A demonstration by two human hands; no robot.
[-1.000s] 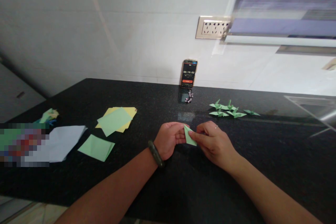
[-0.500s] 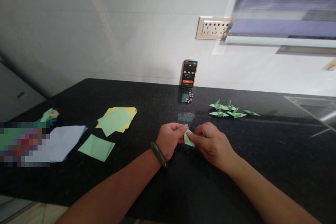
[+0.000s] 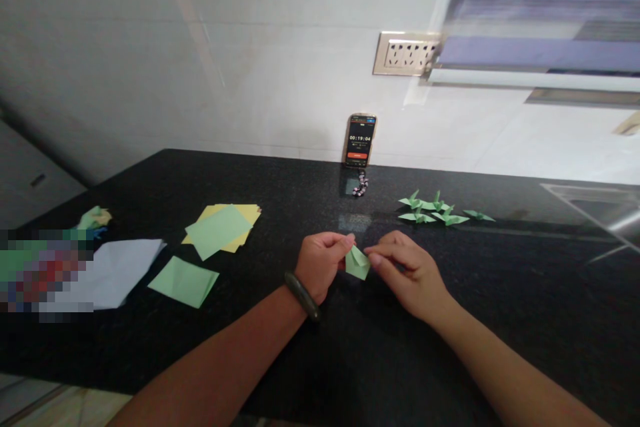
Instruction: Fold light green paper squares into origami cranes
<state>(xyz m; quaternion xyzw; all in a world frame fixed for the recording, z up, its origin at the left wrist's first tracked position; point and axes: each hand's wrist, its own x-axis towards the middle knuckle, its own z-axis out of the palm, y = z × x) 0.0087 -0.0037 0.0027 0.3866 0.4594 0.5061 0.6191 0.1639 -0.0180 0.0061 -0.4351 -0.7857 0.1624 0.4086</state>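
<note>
The thumb and fingers of the left hand (image 3: pixel 321 263) are pinching the small folded green paper (image 3: pixel 358 265) at its upper left end; the rest of the paper comes out from under the thumb, pointing down and to the right. On its right side, the thumb and forefinger of the right hand (image 3: pixel 413 273) are near together, just beside the paper's edge; I cannot tell if they grip it. A dark bangle (image 3: pixel 301 295) is around the left wrist. Both hands are above the black counter (image 3: pixel 320 360). To the left lie a folded green sheet (image 3: pixel 183 281), a yellow paper stack (image 3: pixel 251 215) with one green sheet on top, and white paper (image 3: pixel 125 270). Beyond the right hand stand green paper cranes (image 3: pixel 418 217). Farther, a phone (image 3: pixel 360 140) leans against the wall (image 3: pixel 250 80).
</note>
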